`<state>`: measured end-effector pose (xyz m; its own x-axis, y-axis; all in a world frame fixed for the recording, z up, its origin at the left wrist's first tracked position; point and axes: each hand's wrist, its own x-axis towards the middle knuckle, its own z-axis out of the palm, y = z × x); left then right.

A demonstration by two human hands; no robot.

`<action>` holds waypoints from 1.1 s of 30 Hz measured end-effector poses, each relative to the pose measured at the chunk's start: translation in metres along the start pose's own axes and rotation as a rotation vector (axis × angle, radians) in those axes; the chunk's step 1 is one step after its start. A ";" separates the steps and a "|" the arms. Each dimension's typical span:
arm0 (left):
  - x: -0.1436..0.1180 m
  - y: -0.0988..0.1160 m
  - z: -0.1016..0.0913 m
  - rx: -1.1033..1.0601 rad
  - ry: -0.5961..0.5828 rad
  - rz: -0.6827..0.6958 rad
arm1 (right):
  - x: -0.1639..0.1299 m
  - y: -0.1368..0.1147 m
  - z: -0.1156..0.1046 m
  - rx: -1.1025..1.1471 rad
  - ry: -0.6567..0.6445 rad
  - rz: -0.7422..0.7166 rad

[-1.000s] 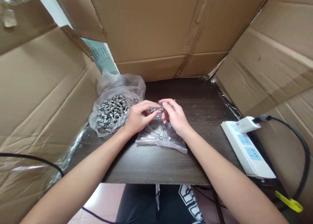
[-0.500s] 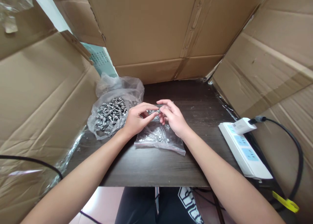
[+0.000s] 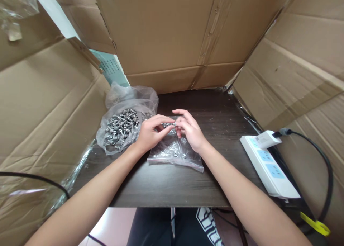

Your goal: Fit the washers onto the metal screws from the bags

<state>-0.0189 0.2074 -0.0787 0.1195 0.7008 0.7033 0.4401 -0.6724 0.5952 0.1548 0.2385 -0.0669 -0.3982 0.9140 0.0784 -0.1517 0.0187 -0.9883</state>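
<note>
Over the clear zip bag, the fingertips of both hands meet around a small metal bolt point(image 3: 175, 124), most of it hidden by the fingers. My left hand point(image 3: 151, 132) pinches it between thumb and index finger from the left. From the right, my right hand point(image 3: 189, 130) grips its end with thumb and fingers, the index finger raised. Beneath them the zip bag point(image 3: 163, 155) lies flat, with a few small metal nuts point(image 3: 175, 154) showing through. Beside my left hand, a plastic bag point(image 3: 102, 133) stands open, full of metal bolts point(image 3: 122, 126).
Cardboard walls point(image 3: 166, 31) enclose the dark tabletop point(image 3: 172, 192) at the back and both sides. To the right lies a white power strip point(image 3: 262, 167) with a plugged-in adapter point(image 3: 268, 139) and a black cable point(image 3: 326, 167). Another cable point(image 3: 32, 177) runs at the left.
Both hands stay at the same spot, the fingers shifting slightly around the bolt. The whole view has tilted a little, so things sit slightly lower.
</note>
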 end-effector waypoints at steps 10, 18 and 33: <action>0.000 0.001 0.000 -0.009 0.002 -0.006 | 0.000 0.003 0.002 -0.009 -0.004 -0.022; -0.001 -0.001 0.000 -0.044 0.012 -0.039 | -0.002 0.000 0.001 0.001 -0.060 -0.024; -0.003 -0.004 0.000 -0.057 -0.043 -0.122 | -0.006 0.007 0.000 -0.183 -0.014 -0.189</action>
<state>-0.0210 0.2079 -0.0829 0.1064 0.7870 0.6078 0.4027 -0.5930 0.6973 0.1557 0.2332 -0.0744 -0.3910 0.8816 0.2644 -0.0588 0.2628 -0.9631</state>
